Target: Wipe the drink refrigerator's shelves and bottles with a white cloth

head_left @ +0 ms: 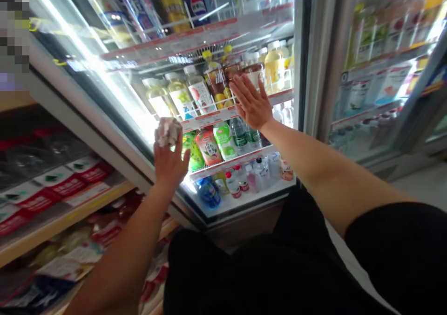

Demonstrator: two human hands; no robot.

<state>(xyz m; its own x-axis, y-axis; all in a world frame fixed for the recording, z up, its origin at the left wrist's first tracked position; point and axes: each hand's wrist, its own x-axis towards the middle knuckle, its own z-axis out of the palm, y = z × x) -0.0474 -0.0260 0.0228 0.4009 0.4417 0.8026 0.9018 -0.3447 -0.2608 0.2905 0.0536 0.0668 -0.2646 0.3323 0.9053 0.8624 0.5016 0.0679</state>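
Person's own body, head view. Left grip [170, 161] and right grip [252, 103]: bare hands, both shown from the back, with knuckles and fingers visible. Left forearm [132, 249]: uncovered along its whole visible length, down to the lower edge of the picture. Right forearm [314, 166]: uncovered from wrist to past the elbow. Short black fabric sleeve [401, 254]: loose, plain and matte, its rounded hem crossing the right upper arm. Black fabric garment [251, 268]: plain dark cloth filling the lower middle; whether it covers torso or legs cannot be told.
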